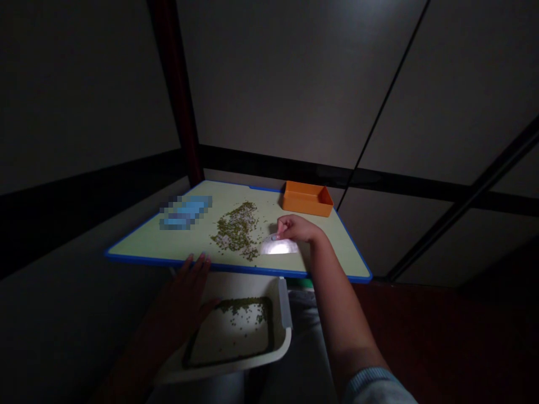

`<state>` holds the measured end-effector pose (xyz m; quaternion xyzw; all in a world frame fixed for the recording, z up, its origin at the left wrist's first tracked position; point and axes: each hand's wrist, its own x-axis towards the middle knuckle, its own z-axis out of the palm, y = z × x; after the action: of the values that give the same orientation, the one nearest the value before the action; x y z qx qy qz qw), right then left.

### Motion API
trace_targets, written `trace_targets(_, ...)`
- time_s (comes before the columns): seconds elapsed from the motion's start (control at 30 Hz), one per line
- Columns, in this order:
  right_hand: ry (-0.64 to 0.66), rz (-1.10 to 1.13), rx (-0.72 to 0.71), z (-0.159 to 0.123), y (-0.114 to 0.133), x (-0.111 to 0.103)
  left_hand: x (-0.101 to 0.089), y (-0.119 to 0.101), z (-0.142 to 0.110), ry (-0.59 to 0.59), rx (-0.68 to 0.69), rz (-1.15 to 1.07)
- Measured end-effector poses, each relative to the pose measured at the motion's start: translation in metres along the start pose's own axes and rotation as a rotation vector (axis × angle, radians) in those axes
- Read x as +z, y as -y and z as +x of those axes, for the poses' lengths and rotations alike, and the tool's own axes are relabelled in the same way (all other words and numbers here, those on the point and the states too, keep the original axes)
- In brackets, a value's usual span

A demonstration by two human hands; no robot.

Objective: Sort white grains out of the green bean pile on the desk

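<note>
Small green beans point(236, 227), like mung beans, lie spread over the middle of a pale, blue-edged table point(332, 247). To their right, my right hand point(295, 228) pinches the upper edge of a pale, glossy half-moon sheet point(278, 247). Strong glare covers this sheet, so its exact kind is unclear. My left hand point(189, 292) is in shadow, fingers stretched with their tips at the table's front edge. Its thumb reaches over a white tub point(278, 353) below the edge. More green beans lie inside the tub, mostly along its far side.
An orange open box point(307, 202) stands at the table's back right. A blue, pixelated item point(185, 213) lies at the left. Dark wall panels point(286, 84) rise close behind the table. The person's legs are partly visible beneath, beside the tub.
</note>
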<state>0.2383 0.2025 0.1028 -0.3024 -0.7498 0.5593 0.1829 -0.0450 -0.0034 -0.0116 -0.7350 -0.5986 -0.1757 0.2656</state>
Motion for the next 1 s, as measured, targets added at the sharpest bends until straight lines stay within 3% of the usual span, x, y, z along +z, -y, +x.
trace_targets(0.17, -0.432, -0.071, 0.036, 0.008, -0.003, 0.001, 0.000, -0.002, -0.002, -0.021, 0.008, 0.007)
trace_targets(0.27, -0.578, -0.172, 0.078, 0.014, -0.005, 0.005, 0.001, -0.002, -0.002, -0.038, -0.002, -0.002)
trace_targets(0.47, -0.861, -0.609, 0.214, 0.016, -0.002, 0.002, 0.001, -0.002, -0.001, -0.040, 0.001, -0.017)
trace_targets(0.63, -0.901, -0.657, 0.249, 0.017, -0.003, 0.002, 0.002, -0.002, -0.001, -0.055, 0.001, 0.007)
trace_targets(0.8, -0.863, -0.543, 0.214, 0.022, -0.008, 0.005, 0.003, -0.002, -0.002, -0.037, -0.017, -0.026)
trace_targets(1.0, -0.642, -0.258, 0.172, 0.024, -0.014, 0.005, 0.002, -0.003, -0.003, -0.023, -0.035, -0.031)
